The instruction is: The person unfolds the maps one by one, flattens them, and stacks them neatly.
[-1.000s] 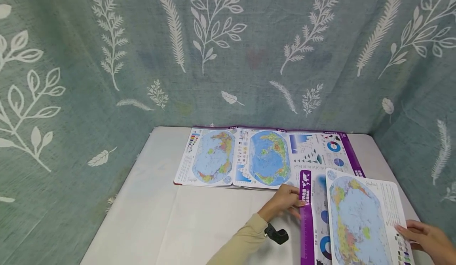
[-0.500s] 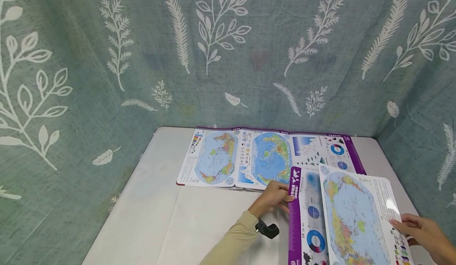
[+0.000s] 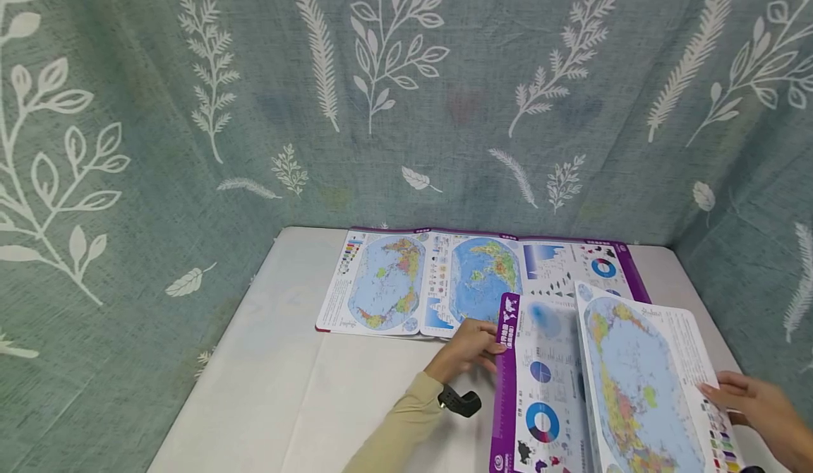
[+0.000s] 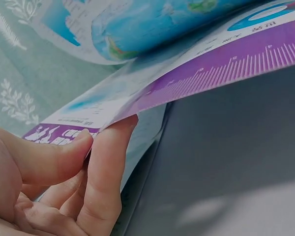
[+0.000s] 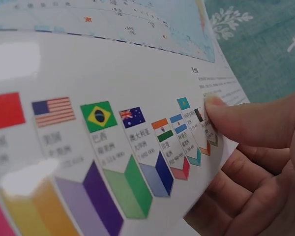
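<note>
A folding world map (image 3: 648,381) is held between both hands at the front right. My left hand (image 3: 466,349) pinches its purple-edged panel (image 3: 540,388) near the upper corner; in the left wrist view the thumb (image 4: 59,157) lies on the printed face and a finger bends beneath. On the other side, my right hand (image 3: 756,409) pinches the outer edge of the map panel, thumb on top, beside a row of printed flags (image 5: 98,115). Between the two panels the fold stands partly spread, its inner faces mostly hidden in the head view.
A second folding map (image 3: 381,282) lies spread out along the back of the white table (image 3: 254,388), and the held map overlaps its right part. Behind and at both sides hangs a green leaf-patterned curtain (image 3: 394,162).
My left hand has moved left with the purple-edged panel, widening its visible part. The right hand keeps its grip, and the map panel now tilts up more along the fold.
</note>
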Demonstrator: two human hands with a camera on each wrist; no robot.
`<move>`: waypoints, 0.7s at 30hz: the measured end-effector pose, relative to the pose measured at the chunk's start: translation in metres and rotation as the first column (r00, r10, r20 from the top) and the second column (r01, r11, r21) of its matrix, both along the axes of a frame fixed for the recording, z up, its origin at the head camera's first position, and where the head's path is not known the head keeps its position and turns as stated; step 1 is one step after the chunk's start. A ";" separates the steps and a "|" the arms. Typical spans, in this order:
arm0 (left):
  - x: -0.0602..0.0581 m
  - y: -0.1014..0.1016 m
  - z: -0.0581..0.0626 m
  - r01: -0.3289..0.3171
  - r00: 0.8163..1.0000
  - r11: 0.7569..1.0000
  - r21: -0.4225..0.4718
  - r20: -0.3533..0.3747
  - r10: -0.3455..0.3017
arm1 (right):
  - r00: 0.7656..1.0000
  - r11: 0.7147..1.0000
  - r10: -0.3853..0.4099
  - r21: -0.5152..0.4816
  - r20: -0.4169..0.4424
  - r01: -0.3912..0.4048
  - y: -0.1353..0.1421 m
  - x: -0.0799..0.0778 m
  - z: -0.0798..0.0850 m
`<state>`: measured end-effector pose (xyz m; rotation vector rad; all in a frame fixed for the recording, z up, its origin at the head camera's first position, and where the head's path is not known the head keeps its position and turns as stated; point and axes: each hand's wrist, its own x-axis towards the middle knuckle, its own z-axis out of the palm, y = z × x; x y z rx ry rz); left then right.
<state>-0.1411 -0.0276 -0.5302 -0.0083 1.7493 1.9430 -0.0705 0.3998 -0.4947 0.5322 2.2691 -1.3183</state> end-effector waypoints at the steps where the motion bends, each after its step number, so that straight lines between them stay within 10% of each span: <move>1: 0.000 -0.002 0.001 0.002 1.000 1.000 -0.003 0.001 -0.002 | 1.000 1.000 0.000 -0.003 0.002 0.000 0.001 -0.001 0.002; 21: -0.013 -0.046 0.011 -0.042 0.999 0.998 0.055 0.035 0.040 | 0.967 0.996 -0.046 0.065 -0.252 0.064 0.000 -0.011 0.025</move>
